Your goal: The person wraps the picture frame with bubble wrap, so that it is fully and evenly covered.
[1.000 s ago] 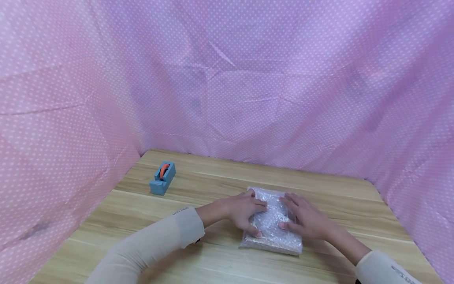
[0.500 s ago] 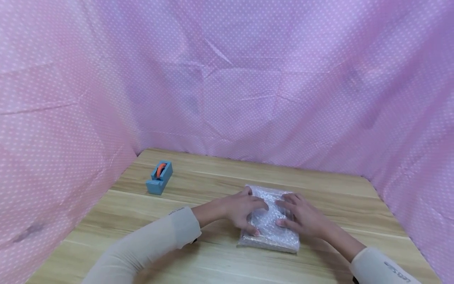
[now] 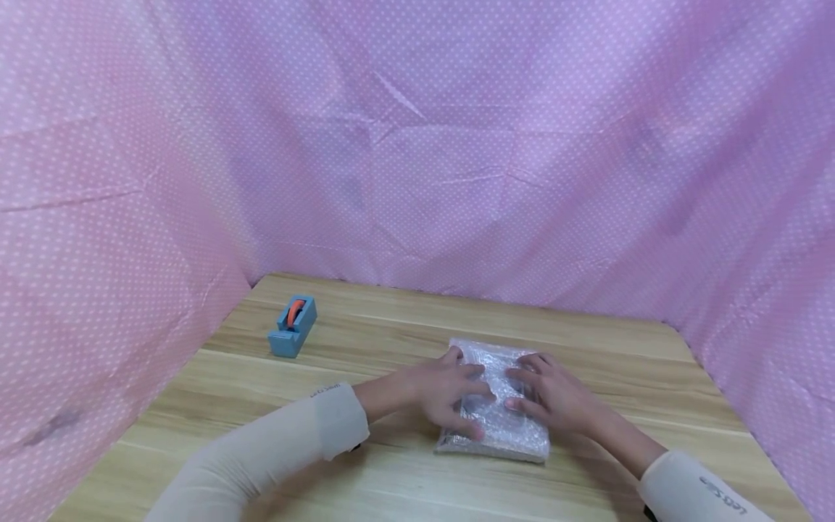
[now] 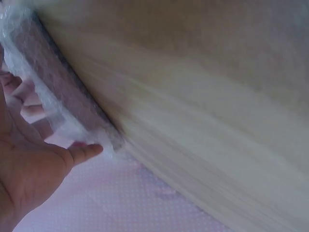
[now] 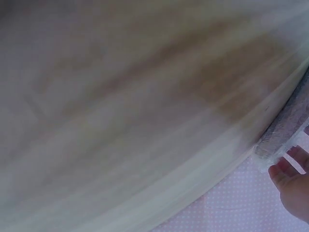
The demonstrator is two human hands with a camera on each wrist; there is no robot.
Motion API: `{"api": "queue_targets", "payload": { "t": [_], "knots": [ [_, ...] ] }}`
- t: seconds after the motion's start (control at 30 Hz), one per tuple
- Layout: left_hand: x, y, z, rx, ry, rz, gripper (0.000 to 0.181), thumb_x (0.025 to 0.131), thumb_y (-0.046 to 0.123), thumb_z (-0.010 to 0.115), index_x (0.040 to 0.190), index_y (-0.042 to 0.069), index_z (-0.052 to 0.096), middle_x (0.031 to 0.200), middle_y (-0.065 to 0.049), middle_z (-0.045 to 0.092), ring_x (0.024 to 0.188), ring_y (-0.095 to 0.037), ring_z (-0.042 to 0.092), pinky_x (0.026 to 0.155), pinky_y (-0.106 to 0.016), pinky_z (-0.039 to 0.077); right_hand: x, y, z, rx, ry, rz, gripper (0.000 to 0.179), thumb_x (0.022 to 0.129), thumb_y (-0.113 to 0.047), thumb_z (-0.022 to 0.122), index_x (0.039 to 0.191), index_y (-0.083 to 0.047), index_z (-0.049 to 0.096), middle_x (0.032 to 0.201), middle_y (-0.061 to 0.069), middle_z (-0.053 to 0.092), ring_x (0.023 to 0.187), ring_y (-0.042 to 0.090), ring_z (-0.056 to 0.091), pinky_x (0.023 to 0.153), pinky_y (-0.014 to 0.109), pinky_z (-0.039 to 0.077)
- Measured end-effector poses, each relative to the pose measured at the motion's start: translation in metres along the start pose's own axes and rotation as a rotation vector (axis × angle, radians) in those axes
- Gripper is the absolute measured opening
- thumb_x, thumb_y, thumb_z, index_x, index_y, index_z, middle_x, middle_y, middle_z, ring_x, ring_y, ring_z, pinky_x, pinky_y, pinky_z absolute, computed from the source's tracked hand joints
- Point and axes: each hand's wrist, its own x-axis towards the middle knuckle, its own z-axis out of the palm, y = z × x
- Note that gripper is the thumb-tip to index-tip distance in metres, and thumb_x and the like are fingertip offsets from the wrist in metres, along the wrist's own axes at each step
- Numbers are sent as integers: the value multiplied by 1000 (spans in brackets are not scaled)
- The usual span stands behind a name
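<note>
A flat rectangular package in bubble wrap [image 3: 501,428] lies on the wooden table. My left hand [image 3: 443,395] rests on its left part with fingers spread and the thumb near the front left corner. From the other side, my right hand [image 3: 561,397] touches the top and right edge, its fingers loosely extended. In the left wrist view the package [image 4: 65,92] shows its thick side, with the left hand [image 4: 34,164] along the wrap. The right wrist view catches one end of the package [image 5: 285,128] beside the right hand [image 5: 297,191]. The wrapped contents are blurred by the bubbles.
A blue tape dispenser [image 3: 293,326] with an orange core stands toward the back left of the wooden table [image 3: 372,330]. Pink polka-dot cloth [image 3: 443,181] hangs behind the table and along both sides.
The left hand's fingers and thumb have shifted slightly over the wrap. My right hand stays almost in place on the package. The head view has swung slightly.
</note>
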Motion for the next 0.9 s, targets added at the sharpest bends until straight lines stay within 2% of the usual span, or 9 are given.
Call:
{"api": "queue_targets", "payload": {
  "t": [0.13, 0.2, 0.33, 0.5, 0.6, 0.7, 0.8, 0.9],
  "knots": [
    [5, 5, 5, 1, 43, -41, 54, 102, 68, 37, 136, 32, 59, 147, -3, 58, 143, -26, 43, 115, -53, 30, 1, -1, 0, 14, -3, 31, 56, 94, -50, 71, 132, -9, 69, 132, 20, 62, 123, 39, 56, 98, 61, 50],
    [7, 6, 7, 7, 60, -52, 51, 102, 67, 41, 133, 31, 60, 142, 0, 62, 142, -24, 44, 115, -53, 29, 1, -1, -1, 21, -7, 43, 56, 93, -51, 71, 131, -9, 69, 133, 20, 62, 124, 39, 56, 98, 61, 50],
    [8, 8, 8, 21, 69, -61, 48, 100, 66, 48, 131, 31, 61, 141, -2, 62, 141, -23, 46, 115, -54, 30, 1, -2, -2, 21, -19, 44, 57, 94, -51, 71, 132, -9, 69, 134, 20, 62, 124, 39, 55, 98, 61, 50],
    [8, 8, 7, 39, 67, -47, 50, 100, 67, 45, 133, 32, 60, 145, -4, 59, 141, -23, 46, 115, -53, 30, -2, 4, -8, 36, -45, -11, 63, 94, -52, 70, 138, -6, 64, 137, 20, 60, 127, 40, 54, 97, 61, 50],
    [9, 7, 6, 57, 67, -42, 51, 100, 68, 44, 133, 33, 60, 144, -3, 59, 140, -21, 46, 114, -52, 31, -6, 9, -16, 71, -94, -54, 76, 90, -56, 72, 145, -6, 57, 143, 22, 55, 132, 46, 49, 96, 67, 48],
    [8, 7, 5, 70, 64, -43, 50, 100, 67, 46, 133, 33, 61, 142, -2, 61, 139, -20, 48, 113, -51, 32, -11, 14, -21, 97, -151, -81, 82, 89, -59, 72, 150, -9, 52, 150, 25, 48, 137, 52, 42, 96, 72, 44],
    [7, 6, 6, 74, 64, -43, 49, 100, 67, 46, 132, 33, 61, 141, -2, 62, 139, -20, 48, 113, -50, 32, -13, 14, -22, 65, -168, -107, 72, 94, -56, 68, 150, -13, 53, 152, 26, 46, 139, 54, 39, 100, 72, 42],
    [6, 6, 5, 69, 62, -42, 50, 100, 67, 46, 133, 33, 61, 142, -2, 61, 139, -21, 47, 113, -51, 31, -12, 15, -19, 17, -150, -137, 64, 97, -51, 65, 149, -14, 55, 151, 26, 48, 139, 51, 40, 107, 69, 38]
  ]
}}
